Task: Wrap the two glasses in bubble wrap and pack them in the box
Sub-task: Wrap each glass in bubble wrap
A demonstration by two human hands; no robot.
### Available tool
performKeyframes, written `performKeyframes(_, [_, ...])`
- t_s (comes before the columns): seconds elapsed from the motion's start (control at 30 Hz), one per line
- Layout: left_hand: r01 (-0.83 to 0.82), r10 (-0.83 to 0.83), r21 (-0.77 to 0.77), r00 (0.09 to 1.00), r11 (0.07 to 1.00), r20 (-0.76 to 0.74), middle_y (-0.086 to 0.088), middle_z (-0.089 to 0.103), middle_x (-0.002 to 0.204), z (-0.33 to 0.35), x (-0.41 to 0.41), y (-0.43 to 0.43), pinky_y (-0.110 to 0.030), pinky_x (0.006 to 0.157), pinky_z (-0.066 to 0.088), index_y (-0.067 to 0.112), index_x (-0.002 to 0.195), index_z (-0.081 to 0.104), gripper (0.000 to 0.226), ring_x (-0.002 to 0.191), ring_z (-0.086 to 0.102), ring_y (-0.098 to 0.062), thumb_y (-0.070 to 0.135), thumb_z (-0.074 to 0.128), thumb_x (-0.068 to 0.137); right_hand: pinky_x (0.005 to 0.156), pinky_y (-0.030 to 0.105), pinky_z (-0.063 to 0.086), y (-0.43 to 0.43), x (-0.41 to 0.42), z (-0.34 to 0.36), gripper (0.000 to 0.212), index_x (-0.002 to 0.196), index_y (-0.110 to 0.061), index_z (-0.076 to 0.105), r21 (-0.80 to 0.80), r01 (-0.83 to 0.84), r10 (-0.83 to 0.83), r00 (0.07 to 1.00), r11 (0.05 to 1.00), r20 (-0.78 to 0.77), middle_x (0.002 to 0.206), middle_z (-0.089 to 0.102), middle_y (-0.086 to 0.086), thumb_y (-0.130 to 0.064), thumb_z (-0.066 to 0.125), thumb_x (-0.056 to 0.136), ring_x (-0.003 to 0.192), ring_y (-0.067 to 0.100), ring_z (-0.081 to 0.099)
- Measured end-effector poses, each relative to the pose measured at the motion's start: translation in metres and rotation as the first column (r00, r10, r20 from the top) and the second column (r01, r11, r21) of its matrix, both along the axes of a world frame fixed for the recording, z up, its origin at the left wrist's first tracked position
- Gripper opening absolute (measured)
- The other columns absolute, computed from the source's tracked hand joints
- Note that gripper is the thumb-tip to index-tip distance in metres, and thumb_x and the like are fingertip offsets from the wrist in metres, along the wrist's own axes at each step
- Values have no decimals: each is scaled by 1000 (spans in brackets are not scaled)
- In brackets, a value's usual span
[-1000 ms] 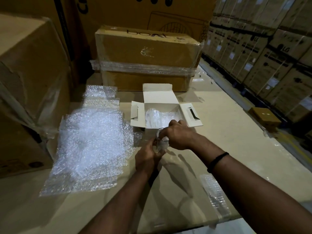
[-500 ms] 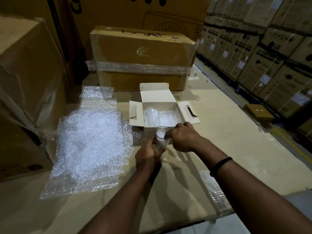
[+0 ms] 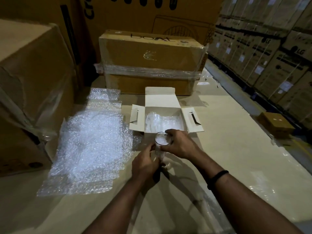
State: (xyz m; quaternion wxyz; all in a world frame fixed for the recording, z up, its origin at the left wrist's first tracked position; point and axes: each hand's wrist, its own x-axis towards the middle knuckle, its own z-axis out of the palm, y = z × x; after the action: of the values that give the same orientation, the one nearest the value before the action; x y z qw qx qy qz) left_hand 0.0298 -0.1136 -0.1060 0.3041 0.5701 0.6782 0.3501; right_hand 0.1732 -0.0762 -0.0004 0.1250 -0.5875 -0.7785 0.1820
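Glass (image 3: 161, 144) stands upright, gripped between left hand (image 3: 144, 163) and right hand (image 3: 181, 145).

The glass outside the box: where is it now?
In the head view, at centre, the glass is held between the left hand and right hand, just in front of the open white box.

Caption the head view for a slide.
Left hand and right hand hold an upright glass before the open box; bubble wrap lies alongside.
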Motion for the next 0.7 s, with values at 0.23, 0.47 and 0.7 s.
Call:
performKeyframes(0.23, [-162, 176, 274, 984, 948, -28, 5, 32, 147, 3, 1, 0, -37, 70, 56, 43, 136, 38, 69, 97, 61, -19, 16, 55, 76, 73, 21, 55, 14, 39, 34, 75, 134, -25, 54, 29, -5, 16, 917, 1000, -399, 118, 62, -11, -35, 86, 67, 87, 3, 64])
performKeyframes(0.47, [-85, 151, 218, 939, 972, -308, -2, 26, 157, -3, 4, 18, -40, 77, 56, 41, 150, 25, 75, 123, 54, -29, 23, 61, 86, 93, 34, 47, 98, 63, 9, 74, 139, -16, 49, 303, -337, 311, 941, 891, 132, 140, 53, 5, -10, 81, 72, 121, 27, 54])
performKeyframes(0.7, [-84, 154, 218, 931, 972, -330, 0, 32, 155, -5, 4, 20, -42, 87, 53, 39, 151, 25, 76, 133, 44, -26, 21, 59, 85, 89, 36, 51, 130, 52, -18, 71, 133, -26, 56, 74, -549, 481, 783, 833, 394, 139, 52, 1, 8, 68, 72, 119, 26, 54])
